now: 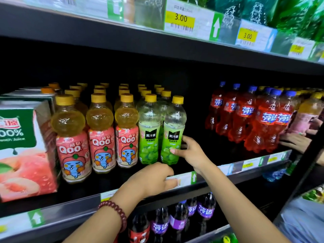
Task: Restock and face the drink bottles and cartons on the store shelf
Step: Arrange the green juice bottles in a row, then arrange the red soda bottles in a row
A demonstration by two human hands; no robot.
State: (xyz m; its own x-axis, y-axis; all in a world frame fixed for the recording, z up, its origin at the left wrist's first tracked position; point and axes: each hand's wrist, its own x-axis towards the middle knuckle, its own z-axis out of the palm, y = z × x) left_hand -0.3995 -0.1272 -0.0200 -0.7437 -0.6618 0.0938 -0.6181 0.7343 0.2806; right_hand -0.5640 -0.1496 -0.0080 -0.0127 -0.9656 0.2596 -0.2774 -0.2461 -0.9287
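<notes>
A green grape drink bottle (172,135) with a yellow cap stands upright at the front of the middle shelf (73,205), at the right end of the juice row. The person's right hand (190,151) grips its lower label, thumb across the front and fingers curled round the right side. Just left of it, touching or nearly so, stands a second green grape bottle (149,132), with more yellow-capped bottles lined up behind both.

Further left are three rows of peach Qoo bottles (100,135), labels facing forward, and beyond them a large peach juice carton (22,149) at the shelf's left end, with other cartons behind it.

The left hand (152,179), a red bead bracelet (116,213) on its wrist, rests on the shelf's front edge, its fingers curled over the price strip (184,179); whether they actually clasp the strip is hard to tell from this angle.

To the right of the held bottle is a dark gap, then a cluster of red soda bottles (252,116) with blue caps. Another person's hand (296,141) appears at the far right edge, near those bottles, blurred.

Above, the upper shelf edge carries yellow price tags (180,19) reading 3.00, with green bottles behind. Below, purple-labelled dark soda bottles (191,210) stand on the lower shelf.
</notes>
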